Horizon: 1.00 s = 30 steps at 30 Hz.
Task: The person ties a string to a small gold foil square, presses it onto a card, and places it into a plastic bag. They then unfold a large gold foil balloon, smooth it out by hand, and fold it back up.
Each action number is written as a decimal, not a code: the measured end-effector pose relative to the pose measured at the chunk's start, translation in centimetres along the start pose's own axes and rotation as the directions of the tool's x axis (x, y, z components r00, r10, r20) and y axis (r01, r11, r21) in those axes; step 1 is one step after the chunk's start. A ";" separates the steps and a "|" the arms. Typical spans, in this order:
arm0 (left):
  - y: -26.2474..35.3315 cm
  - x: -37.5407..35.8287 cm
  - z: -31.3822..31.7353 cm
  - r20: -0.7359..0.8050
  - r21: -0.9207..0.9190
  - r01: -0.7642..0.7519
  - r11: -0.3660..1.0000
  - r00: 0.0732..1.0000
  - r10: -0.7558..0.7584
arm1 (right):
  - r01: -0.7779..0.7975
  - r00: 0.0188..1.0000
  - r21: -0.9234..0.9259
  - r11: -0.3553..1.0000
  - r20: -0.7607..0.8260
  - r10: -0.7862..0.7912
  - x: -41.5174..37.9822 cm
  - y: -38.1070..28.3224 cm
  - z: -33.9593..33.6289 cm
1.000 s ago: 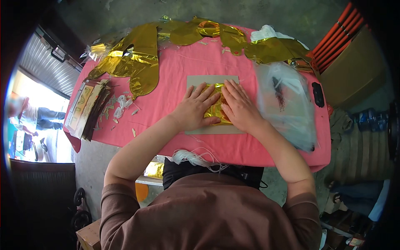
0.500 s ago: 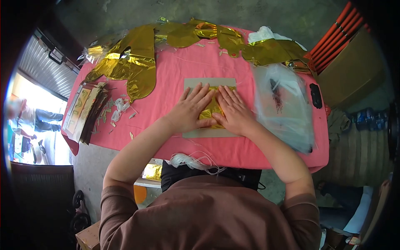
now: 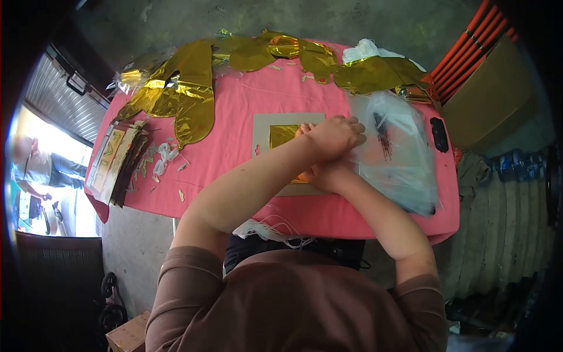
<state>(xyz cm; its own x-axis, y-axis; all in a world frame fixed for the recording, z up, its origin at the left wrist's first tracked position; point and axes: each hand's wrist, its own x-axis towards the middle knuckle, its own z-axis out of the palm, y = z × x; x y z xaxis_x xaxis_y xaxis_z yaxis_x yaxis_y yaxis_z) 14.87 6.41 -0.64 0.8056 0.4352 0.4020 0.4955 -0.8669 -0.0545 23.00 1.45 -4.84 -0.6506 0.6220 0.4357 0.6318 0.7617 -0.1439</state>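
Note:
A grey card (image 3: 260,126) lies on the pink cloth with folded gold foil (image 3: 281,135) on it. My left hand (image 3: 339,138) is crossed over my right wrist, at the left edge of the clear plastic bags (image 3: 399,158). Its fingers are curled, and anything within them is hidden. Beneath it, my right hand (image 3: 319,174) rests on the right part of the foil and card. Its fingertips show above my left forearm and its thumb below; the rest is covered.
Gold foil balloons (image 3: 196,97) line the back edge. Stacked printed cards (image 3: 114,158) and white string (image 3: 166,157) lie at left, a black object (image 3: 438,135) at right. White strands (image 3: 264,230) hang at the front edge. A person (image 3: 41,164) is outside at far left.
My left hand has left the foil and crossed rightward over my right wrist towards the plastic bags. My right hand has stayed on the foil and card. The view has shifted slightly.

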 end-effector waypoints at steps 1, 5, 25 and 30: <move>-0.2 0.2 0.1 0.001 -0.001 -0.002 1.000 1.000 0.002 | -0.002 1.000 0.000 1.000 0.000 0.002 0.0 -0.1 -0.3; -0.5 0.1 0.1 0.017 -0.036 -0.053 0.998 0.998 0.054 | -0.114 0.981 0.054 0.992 0.166 0.103 -0.2 -0.2 -1.1; -3.9 -18.2 -15.4 -0.283 -0.215 0.445 0.869 0.824 -0.492 | -0.113 0.945 -0.047 0.992 0.302 0.122 0.5 -0.5 -1.8; -2.6 -26.3 -16.3 0.076 -0.224 0.597 0.770 0.798 -0.597 | -0.116 0.936 -0.058 0.992 0.328 0.129 0.6 -0.6 -2.0</move>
<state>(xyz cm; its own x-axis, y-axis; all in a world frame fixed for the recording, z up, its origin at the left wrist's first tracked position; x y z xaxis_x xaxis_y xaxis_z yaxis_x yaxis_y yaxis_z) -12.90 -6.77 3.79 0.3716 0.8837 0.2844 0.7899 -0.4619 0.4033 23.01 1.00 -2.69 -0.6659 0.7396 0.0979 0.7263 0.6727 -0.1415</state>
